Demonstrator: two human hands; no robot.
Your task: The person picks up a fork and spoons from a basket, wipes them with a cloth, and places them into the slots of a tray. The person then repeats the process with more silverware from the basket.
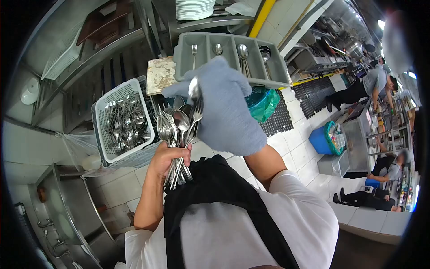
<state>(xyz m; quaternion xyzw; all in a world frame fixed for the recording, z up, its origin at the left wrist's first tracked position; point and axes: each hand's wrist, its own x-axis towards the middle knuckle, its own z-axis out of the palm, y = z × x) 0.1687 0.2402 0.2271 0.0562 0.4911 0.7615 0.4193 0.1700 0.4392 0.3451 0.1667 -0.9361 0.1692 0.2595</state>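
My left hand [165, 159] is closed around the handles of a bunch of forks and spoons [179, 123], their heads pointing up and away from me. Over my right hand [230, 112] lies a thick blue-grey cloth or mitt, which hides the fingers. It is beside the bunch, and one shiny spoon [195, 87] shows against it; whether the covered hand grips anything is hidden. Just beyond is a grey cutlery tray [233, 37] with a fork [194, 50], a spoon [217, 48], several more spoons [243, 53] and dark-bowled spoons [265, 54] in separate compartments.
A white perforated basket [149, 117] full of cutlery stands at left. White plates [194, 10] are stacked at the back. A green plastic bag [268, 105] hangs below the tray. Farther right are a blue bin [320, 140] and several people at counters, one bending [374, 83].
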